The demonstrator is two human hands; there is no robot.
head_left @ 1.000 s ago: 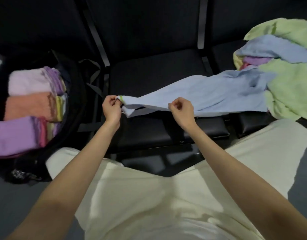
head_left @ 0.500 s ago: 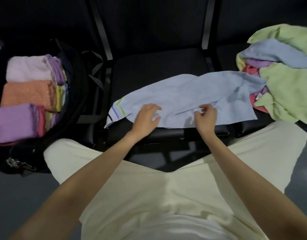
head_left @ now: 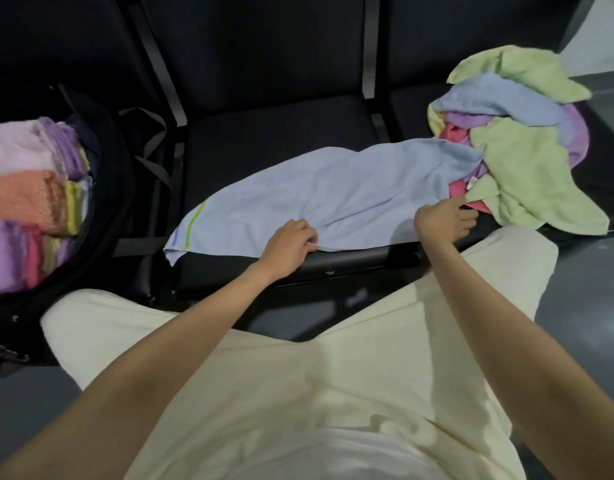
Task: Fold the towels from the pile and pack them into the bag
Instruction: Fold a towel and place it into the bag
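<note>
Hands down on the blue towel point(head_left: 336, 199), which lies spread across the middle seat point(head_left: 274, 129) at twelve o'clock, striped end toward nine o'clock, far end running up against the pile point(head_left: 527, 147) at two o'clock. Left hand point(head_left: 291, 242) sits on the near hem, fingers curled over the edge and apparently pinching it, likely pinning the cloth flat so it cannot slide off the seat front. Right hand point(head_left: 444, 216) is at the towel's near right corner, beside the pile, fingers bent around something there; whether it grips the blue corner or only touches it, I cannot tell. Judging by the layout, this is the flattening step ahead of the first fold. Over at nine o'clock the black bag point(head_left: 115, 188) lies open and well stocked: folded towels point(head_left: 21, 199) in pale pink, orange and purple sit side by side, with yellow and lilac edges showing behind them. The pile holds green, blue, purple and red pieces, tangled, waiting.
</note>
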